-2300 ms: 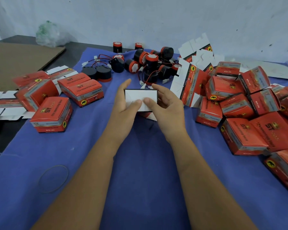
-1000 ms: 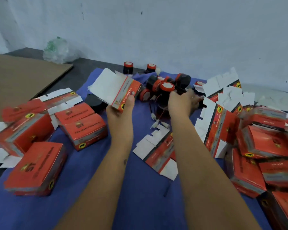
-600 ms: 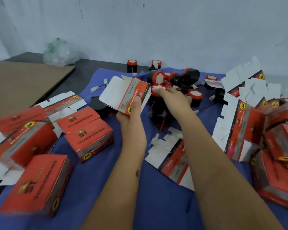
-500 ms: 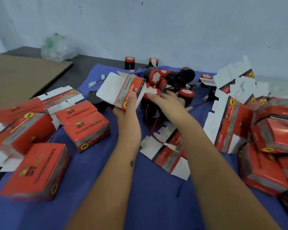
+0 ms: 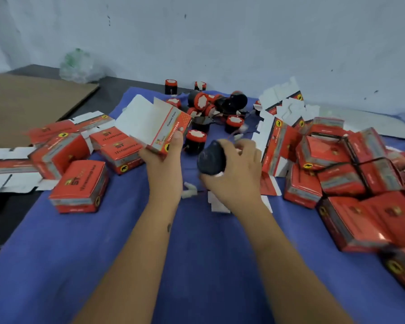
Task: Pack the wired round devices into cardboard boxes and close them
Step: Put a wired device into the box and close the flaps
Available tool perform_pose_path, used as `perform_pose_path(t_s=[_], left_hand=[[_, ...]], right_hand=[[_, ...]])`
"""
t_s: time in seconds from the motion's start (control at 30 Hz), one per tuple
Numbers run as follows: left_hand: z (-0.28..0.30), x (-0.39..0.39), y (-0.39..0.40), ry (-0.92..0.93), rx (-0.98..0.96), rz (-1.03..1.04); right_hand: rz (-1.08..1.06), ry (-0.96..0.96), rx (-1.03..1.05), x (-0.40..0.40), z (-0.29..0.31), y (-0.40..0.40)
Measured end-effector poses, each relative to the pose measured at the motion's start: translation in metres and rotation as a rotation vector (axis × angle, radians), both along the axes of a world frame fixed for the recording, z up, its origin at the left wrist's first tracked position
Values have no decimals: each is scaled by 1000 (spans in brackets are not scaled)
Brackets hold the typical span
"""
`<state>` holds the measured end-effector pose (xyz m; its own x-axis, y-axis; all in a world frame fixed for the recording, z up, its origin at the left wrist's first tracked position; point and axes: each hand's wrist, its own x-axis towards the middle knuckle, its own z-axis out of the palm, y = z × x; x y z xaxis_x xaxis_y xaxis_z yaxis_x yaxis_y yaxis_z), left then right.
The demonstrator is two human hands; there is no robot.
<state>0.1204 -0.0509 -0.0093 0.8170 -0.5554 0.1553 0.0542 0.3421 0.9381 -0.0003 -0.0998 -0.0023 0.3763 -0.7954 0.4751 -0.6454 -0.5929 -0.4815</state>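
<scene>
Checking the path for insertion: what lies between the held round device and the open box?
Head view: only blue cloth behind the gap between round device and open box.

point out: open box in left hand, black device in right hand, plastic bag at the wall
open box (image 5: 150,123), head view, on its white inner flap
black device (image 5: 211,159), head view, on its dark round body
plastic bag (image 5: 76,66), head view, on its crumpled middle

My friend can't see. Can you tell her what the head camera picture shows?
A person's left hand holds an open red and white box, while the right hand grips a round black device near it. Closed red boxes and more devices lie on a blue cloth.
</scene>
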Motion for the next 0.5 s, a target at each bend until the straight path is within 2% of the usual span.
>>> perform_pose_path(t_s=[0.07,0.13,0.2,0.3,0.4,0.5], left_hand=[[-3,-18,14,-3,-36,-33],[-6,-33,23,2,-34,-102],[-4,-42,29,-28,-13,-161],[5,-43,35,-90,-38,-231],[10,-42,37,112,-107,-387],[6,-54,34,140,27,-454]], right_hand=[[-13,-323,81,-8,-2,13],[115,-649,304,-17,-6,23],[207,-854,512,-27,-13,28],[193,-919,639,-38,-18,26],[223,-1002,638,-42,-16,23],[252,-990,574,-40,-15,27]])
